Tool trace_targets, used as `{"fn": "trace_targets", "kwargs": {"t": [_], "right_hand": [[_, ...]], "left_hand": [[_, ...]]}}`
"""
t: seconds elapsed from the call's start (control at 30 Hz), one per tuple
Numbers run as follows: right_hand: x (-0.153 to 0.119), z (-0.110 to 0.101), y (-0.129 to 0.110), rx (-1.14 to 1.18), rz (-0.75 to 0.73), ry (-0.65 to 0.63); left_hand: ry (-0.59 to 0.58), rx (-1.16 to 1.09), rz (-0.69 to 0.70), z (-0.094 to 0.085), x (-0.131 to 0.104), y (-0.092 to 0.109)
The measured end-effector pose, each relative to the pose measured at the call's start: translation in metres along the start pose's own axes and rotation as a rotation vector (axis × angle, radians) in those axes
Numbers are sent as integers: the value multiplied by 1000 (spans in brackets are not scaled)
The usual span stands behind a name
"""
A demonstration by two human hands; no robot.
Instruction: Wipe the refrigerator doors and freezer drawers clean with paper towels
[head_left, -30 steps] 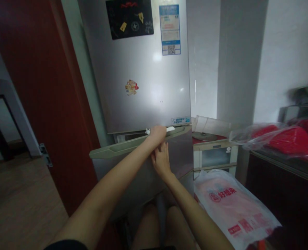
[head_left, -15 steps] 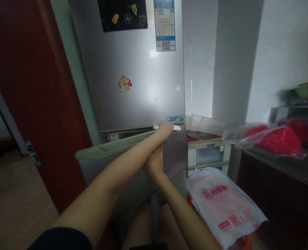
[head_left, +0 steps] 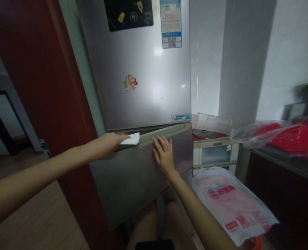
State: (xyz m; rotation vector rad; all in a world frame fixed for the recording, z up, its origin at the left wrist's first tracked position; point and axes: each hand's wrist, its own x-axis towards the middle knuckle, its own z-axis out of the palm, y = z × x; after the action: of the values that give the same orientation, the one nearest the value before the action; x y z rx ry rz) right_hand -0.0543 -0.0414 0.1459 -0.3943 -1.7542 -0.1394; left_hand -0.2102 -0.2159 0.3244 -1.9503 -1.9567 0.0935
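The lower door point(head_left: 133, 184) of a silver-grey fridge point(head_left: 148, 76) stands ajar, its pale top edge turned up. A folded white cloth point(head_left: 131, 139), perhaps paper, is pinched in my left hand point(head_left: 109, 143) and lies over the left part of that edge. To the right, the fingers of my right hand point(head_left: 165, 156) lie stretched out on the front of the door, tips at the top edge, holding nothing. The fridge's inside shows only as a dark gap behind the edge.
A reddish-brown door point(head_left: 52, 86) stands close on the left. At the right are a white plastic bag point(head_left: 229, 205) with red print, a low cabinet point(head_left: 218, 154) and a dark counter point(head_left: 281, 177) with red things in clear plastic point(head_left: 292, 139).
My left hand has moved with the white cloth from the right end of the door's top edge to its left part, uncrossing my arms. The view has shifted slightly left.
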Motion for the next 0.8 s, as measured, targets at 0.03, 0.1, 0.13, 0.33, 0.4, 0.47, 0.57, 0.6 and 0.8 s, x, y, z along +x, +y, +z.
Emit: {"fn": "trace_targets", "kwargs": {"t": [0.03,0.1,0.13,0.33,0.4,0.47,0.57,0.6,0.8], "right_hand": [[0,0,1,6,-1,3],[0,-1,2,15,-3,7],[0,-1,2,19,-3,8],[-1,-2,0,50,20,27],[-2,-1,-2,62,26,34],[-2,0,-4,68,29,37],[-2,1,-3,66,26,30],[-1,1,-2,64,22,28],[-1,6,12,105,-29,95]], "left_hand": [[-30,-45,-39,1,-20,-12],[8,-98,-119,6,-53,-32],[45,-119,-147,8,-66,-40],[99,-165,-168,10,-89,-37],[104,-137,-135,6,-78,-25],[106,-106,-75,5,-61,-12],[112,-38,-19,9,-24,7],[124,-18,-12,11,-10,13],[138,-6,112,16,54,50]]}}
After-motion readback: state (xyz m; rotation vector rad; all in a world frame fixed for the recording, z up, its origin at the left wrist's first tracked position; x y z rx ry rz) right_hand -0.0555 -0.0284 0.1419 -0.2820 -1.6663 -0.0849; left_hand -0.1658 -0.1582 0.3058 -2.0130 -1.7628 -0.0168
